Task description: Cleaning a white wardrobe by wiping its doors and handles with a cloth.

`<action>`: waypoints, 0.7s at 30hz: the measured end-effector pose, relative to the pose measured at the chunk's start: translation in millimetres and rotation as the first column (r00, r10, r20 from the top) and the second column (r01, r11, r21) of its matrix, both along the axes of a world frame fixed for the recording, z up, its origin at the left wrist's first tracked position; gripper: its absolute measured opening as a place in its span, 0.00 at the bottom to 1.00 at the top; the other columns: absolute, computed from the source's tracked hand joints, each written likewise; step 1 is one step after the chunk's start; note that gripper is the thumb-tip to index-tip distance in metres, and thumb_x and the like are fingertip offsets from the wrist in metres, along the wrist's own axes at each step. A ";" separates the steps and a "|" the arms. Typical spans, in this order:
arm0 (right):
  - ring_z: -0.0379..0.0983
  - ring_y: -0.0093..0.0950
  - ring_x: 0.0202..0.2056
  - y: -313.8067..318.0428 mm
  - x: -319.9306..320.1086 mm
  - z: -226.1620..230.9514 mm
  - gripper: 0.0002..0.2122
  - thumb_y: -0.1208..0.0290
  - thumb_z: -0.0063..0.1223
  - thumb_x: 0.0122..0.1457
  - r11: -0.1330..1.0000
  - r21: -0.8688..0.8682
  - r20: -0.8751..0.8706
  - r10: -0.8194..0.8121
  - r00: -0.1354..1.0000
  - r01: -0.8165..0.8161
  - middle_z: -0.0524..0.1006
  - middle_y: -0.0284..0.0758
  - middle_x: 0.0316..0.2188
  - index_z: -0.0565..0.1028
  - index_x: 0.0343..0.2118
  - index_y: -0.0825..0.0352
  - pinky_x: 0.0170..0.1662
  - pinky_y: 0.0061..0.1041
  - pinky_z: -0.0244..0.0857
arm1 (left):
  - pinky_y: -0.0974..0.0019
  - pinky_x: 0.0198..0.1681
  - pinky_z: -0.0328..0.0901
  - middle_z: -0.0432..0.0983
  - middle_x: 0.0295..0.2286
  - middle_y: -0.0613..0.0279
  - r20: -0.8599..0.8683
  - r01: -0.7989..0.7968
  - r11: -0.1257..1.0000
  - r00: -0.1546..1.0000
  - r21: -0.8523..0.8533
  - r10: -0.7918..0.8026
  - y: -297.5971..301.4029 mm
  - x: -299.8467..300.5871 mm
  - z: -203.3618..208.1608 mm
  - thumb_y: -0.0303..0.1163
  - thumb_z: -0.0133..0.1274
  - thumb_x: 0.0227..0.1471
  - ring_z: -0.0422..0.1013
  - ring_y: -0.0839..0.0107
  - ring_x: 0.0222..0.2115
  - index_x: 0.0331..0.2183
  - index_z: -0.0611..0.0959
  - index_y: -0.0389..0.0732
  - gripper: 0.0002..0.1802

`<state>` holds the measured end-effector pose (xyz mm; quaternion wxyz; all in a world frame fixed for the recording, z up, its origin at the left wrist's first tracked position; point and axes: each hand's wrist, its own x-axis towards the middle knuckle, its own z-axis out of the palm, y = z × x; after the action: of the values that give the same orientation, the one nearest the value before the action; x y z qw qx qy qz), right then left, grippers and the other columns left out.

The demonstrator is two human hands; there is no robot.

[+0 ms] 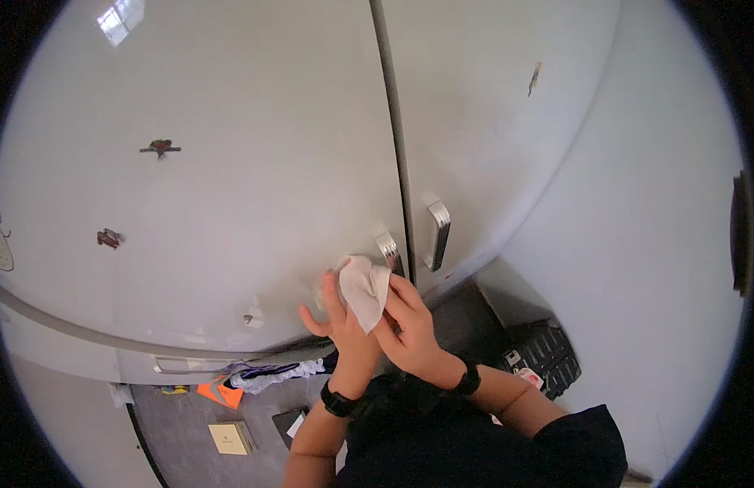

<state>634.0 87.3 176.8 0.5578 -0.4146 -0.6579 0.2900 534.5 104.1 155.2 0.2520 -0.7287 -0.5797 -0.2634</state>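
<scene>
A crumpled white cloth (365, 289) is between my two hands, against the glossy white door on the left (255, 163), just beside its silver handle (388, 250). My left hand (346, 329) holds the cloth from the left; two of its fingers stick out apart, and the rest are partly hidden by the fabric. With bent fingers, my right hand (411, 329) grips the cloth's right edge, close under the handle. Each wrist wears a black band.
A dark gap divides the left door from the right door (491, 146), which has its own silver handle (439, 236). Small stickers dot both doors. Below lie an orange item (221, 395), a cream box (230, 437) and a black ridged case (548, 358). A pale wall (637, 244) rises at right.
</scene>
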 end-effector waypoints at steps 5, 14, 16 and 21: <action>0.61 0.46 0.47 -1.8 0.0 0.0 0.21 0.74 0.49 0.49 1.000 0.022 0.050 -0.013 0.999 0.012 0.61 0.50 0.47 0.64 0.47 0.75 0.49 0.33 0.57 | 0.38 0.53 0.29 0.61 0.50 0.54 -0.003 -0.029 0.999 1.000 -0.033 0.029 -5.1 -0.8 -3.9 0.48 0.43 0.48 0.43 0.51 0.57 0.48 0.69 0.49 0.26; 0.56 0.50 0.51 10.7 1.4 40.4 0.25 0.72 0.49 0.48 0.974 0.224 0.071 0.019 0.997 -0.034 0.57 0.53 0.51 0.60 0.50 0.76 0.54 0.38 0.51 | 0.35 0.51 0.29 0.67 0.47 0.67 0.004 -0.078 0.983 0.997 0.168 0.078 13.5 9.4 49.4 0.47 0.44 0.47 0.46 0.54 0.57 0.46 0.72 0.52 0.23; 0.59 0.45 0.50 9.3 1.3 36.9 0.21 0.75 0.48 0.49 0.984 0.174 0.035 0.023 0.999 -0.029 0.59 0.50 0.50 0.64 0.47 0.75 0.52 0.31 0.54 | 0.35 0.51 0.29 0.67 0.46 0.69 -0.007 -0.053 0.986 0.998 0.159 0.054 13.0 7.0 41.5 0.47 0.44 0.47 0.47 0.55 0.57 0.45 0.73 0.52 0.22; 0.59 0.47 0.50 -1.1 5.0 11.9 0.24 0.74 0.48 0.49 0.998 0.028 0.015 0.048 0.999 -0.048 0.60 0.52 0.49 0.60 0.51 0.75 0.52 0.34 0.54 | 0.37 0.51 0.29 0.68 0.44 0.72 -0.044 -0.016 0.992 0.999 0.123 0.022 1.1 4.1 7.8 0.46 0.44 0.48 0.51 0.59 0.56 0.43 0.73 0.52 0.20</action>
<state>639.0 86.3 188.7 0.5516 -0.3929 -0.6757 0.2911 538.6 105.2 163.0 0.3118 -0.7122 -0.5635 -0.2793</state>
